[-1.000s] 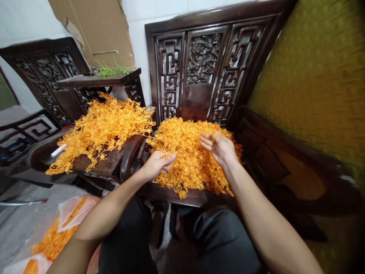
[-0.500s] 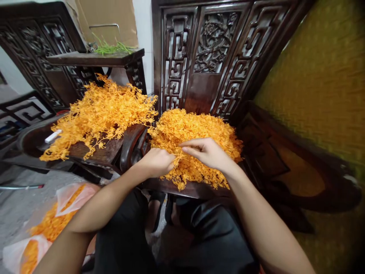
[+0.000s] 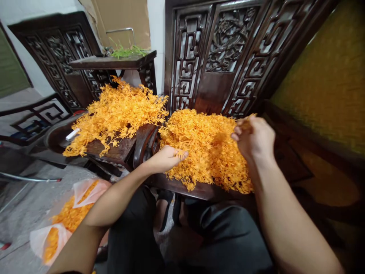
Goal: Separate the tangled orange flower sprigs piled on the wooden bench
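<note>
A large heap of orange plastic sprigs (image 3: 199, 133) lies on a dark wooden seat (image 3: 188, 189) in front of me. At the heap's near left side, my left hand (image 3: 167, 159) pinches a small orange sprig between thumb and fingers. My right hand (image 3: 255, 137) is raised over the heap's right side, its fingers curled round an orange piece that is partly hidden. A second orange heap (image 3: 125, 110) spreads over the wooden surface to the left, beyond the curved armrest (image 3: 142, 144).
Green stems (image 3: 128, 51) lie on a small dark table (image 3: 108, 62) at the back. Plastic bags (image 3: 88, 192) with orange pieces sit on the floor at the left. A white object (image 3: 73, 134) is beside the left heap. Carved chair backs (image 3: 216, 83) stand behind.
My right hand has moved away from my left, up and to the right, with an orange piece in its fingers. My left hand stays near the heap's left side. The view has shifted slightly.
</note>
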The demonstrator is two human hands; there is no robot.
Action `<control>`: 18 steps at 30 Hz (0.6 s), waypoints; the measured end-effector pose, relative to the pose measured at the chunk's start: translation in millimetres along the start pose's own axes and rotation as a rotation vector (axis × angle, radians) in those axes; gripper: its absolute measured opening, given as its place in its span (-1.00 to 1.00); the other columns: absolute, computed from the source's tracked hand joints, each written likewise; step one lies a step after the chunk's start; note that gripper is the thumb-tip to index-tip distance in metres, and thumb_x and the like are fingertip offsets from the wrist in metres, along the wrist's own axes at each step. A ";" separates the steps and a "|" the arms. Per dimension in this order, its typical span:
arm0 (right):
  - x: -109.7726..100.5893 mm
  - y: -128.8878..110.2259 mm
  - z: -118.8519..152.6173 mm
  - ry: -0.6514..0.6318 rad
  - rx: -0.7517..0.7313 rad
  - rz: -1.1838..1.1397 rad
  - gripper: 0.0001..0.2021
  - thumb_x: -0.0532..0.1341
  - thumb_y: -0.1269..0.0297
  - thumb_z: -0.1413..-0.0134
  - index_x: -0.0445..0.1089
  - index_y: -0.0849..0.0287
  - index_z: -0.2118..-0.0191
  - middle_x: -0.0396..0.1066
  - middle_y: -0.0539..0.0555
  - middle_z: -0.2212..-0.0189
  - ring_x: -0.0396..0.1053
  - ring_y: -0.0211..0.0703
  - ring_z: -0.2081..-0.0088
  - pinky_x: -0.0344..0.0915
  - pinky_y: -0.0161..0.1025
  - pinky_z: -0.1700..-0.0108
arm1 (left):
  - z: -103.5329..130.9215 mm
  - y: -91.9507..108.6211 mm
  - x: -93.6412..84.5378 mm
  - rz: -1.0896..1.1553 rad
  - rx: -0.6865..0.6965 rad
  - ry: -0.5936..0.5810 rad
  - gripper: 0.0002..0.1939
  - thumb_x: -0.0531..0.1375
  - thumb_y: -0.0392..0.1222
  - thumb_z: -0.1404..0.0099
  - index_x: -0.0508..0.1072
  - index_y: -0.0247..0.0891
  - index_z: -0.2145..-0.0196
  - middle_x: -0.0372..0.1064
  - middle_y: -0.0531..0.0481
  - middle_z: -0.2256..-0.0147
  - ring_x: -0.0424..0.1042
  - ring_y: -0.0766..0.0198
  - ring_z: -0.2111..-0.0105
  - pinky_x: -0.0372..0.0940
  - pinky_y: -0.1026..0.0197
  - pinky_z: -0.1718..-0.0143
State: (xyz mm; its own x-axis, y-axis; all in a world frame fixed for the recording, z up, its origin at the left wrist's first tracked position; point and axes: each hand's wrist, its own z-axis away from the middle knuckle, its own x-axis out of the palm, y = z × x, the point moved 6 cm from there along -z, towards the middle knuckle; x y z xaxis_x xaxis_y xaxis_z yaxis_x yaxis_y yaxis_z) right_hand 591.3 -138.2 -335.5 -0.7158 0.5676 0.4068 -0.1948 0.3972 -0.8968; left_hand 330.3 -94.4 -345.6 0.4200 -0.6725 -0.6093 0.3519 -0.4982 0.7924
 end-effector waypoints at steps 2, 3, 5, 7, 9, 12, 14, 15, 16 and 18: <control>12.6 16.9 7.2 -0.162 0.151 0.068 -0.66 0.43 0.09 0.14 0.29 0.11 0.39 0.42 -0.02 0.42 0.17 -0.34 0.57 0.02 -0.38 0.61 | -3.6 -5.7 -4.9 0.161 -0.041 0.085 -0.41 -0.02 0.28 -0.41 0.09 -0.22 0.59 -0.02 0.14 0.62 -0.05 0.41 0.59 -0.09 0.23 0.50; 22.0 24.6 14.9 -0.256 0.198 0.116 -0.69 0.43 0.11 0.12 0.33 0.14 0.37 0.44 0.02 0.40 0.16 -0.36 0.57 0.00 -0.39 0.61 | -6.0 -7.9 -5.8 0.209 -0.051 0.114 -0.41 0.00 0.30 -0.40 0.10 -0.22 0.58 -0.01 0.14 0.62 -0.05 0.41 0.59 -0.08 0.24 0.50; 40.5 34.5 30.5 -0.395 0.218 0.168 -0.73 0.40 0.13 0.05 0.39 0.18 0.35 0.44 0.03 0.43 0.10 -0.40 0.60 -0.06 -0.38 0.61 | -11.2 -10.7 -5.8 0.258 -0.055 0.148 -0.40 0.02 0.31 -0.39 0.12 -0.22 0.57 0.01 0.15 0.62 -0.04 0.41 0.59 -0.08 0.25 0.50; 51.7 37.7 38.8 -0.433 0.212 0.151 -0.76 0.36 0.15 0.01 0.39 0.18 0.31 0.40 0.00 0.50 0.04 -0.41 0.64 -0.11 -0.37 0.62 | -15.6 -12.7 -5.3 0.284 -0.058 0.176 -0.40 0.03 0.33 -0.38 0.13 -0.23 0.57 0.02 0.15 0.62 -0.03 0.42 0.60 -0.08 0.26 0.50; 51.9 36.9 38.0 -0.393 0.219 0.129 -0.76 0.34 0.19 0.02 0.37 0.16 0.25 0.36 -0.05 0.54 0.01 -0.40 0.65 -0.15 -0.37 0.62 | -18.8 -14.3 -4.6 0.313 -0.061 0.198 -0.39 0.03 0.34 -0.37 0.11 -0.22 0.58 0.01 0.15 0.63 -0.03 0.42 0.61 -0.08 0.26 0.51; 39.2 34.5 30.2 -0.301 0.273 0.087 -0.74 0.32 0.24 0.10 0.32 0.13 0.24 0.25 -0.10 0.59 -0.01 -0.39 0.64 -0.19 -0.38 0.61 | -22.3 -16.1 -3.9 0.397 -0.043 0.220 -0.39 0.07 0.34 -0.36 0.08 -0.21 0.57 -0.03 0.17 0.64 -0.07 0.45 0.62 -0.12 0.27 0.54; 32.2 39.1 30.2 -0.267 0.398 0.033 -0.74 0.30 0.16 0.11 0.26 0.11 0.30 0.16 -0.11 0.59 -0.02 -0.38 0.63 -0.22 -0.39 0.61 | -24.5 -17.7 -3.8 0.465 -0.034 0.244 -0.40 0.09 0.33 -0.35 0.07 -0.20 0.56 -0.07 0.19 0.63 -0.11 0.46 0.63 -0.15 0.28 0.56; 31.6 43.3 33.3 -0.264 0.479 0.008 -0.71 0.28 0.07 0.09 0.23 0.10 0.32 0.13 -0.11 0.58 -0.02 -0.38 0.62 -0.22 -0.39 0.61 | -25.8 -18.5 -3.6 0.484 -0.035 0.263 -0.40 0.09 0.33 -0.35 0.06 -0.20 0.56 -0.08 0.19 0.63 -0.12 0.46 0.64 -0.16 0.28 0.57; 33.4 48.3 38.2 -0.268 0.557 -0.007 -0.65 0.27 -0.04 0.05 0.21 0.09 0.32 0.13 -0.11 0.56 0.00 -0.37 0.61 -0.22 -0.40 0.62 | -27.2 -18.9 -3.5 0.481 -0.039 0.290 -0.40 0.09 0.33 -0.34 0.05 -0.19 0.56 -0.09 0.19 0.63 -0.12 0.45 0.64 -0.16 0.28 0.57; 42.5 58.4 50.1 -0.268 0.664 -0.015 -0.51 0.23 -0.27 0.01 0.18 0.07 0.29 0.16 -0.09 0.53 0.05 -0.34 0.59 -0.18 -0.40 0.62 | -29.9 -17.1 -3.5 0.403 -0.049 0.377 -0.41 0.07 0.32 -0.36 0.07 -0.20 0.56 -0.05 0.17 0.64 -0.08 0.43 0.62 -0.11 0.28 0.56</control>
State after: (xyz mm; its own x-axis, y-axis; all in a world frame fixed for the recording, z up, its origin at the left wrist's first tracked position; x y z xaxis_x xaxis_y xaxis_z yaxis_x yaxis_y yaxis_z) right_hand 515.9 -127.0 -379.3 -0.8333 0.3349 0.4397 -0.5120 -0.1681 -0.8424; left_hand 347.8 -67.2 -357.8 0.7968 -0.5575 -0.2332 0.1364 -0.2101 0.9681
